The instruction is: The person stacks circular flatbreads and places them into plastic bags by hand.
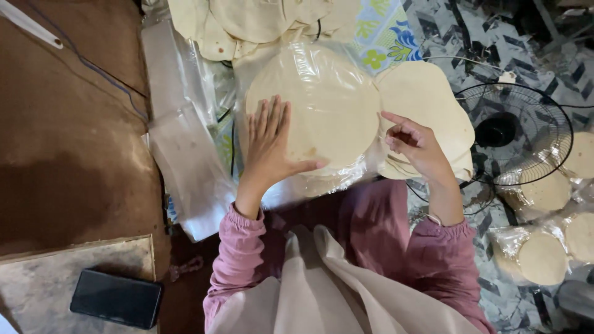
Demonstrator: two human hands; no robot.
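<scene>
Single head view, looking steeply down from above the lap, close over both hands. Frame centre on the wrapped flatbread stack (322, 111); fan (513, 133) at 3 o'clock, phone (116, 299) at 8 o'clock, wearer's sleeves and lap at 6 o'clock. No second view to overlap.

left hand (270, 145) flat, right hand (413, 144) curled
</scene>
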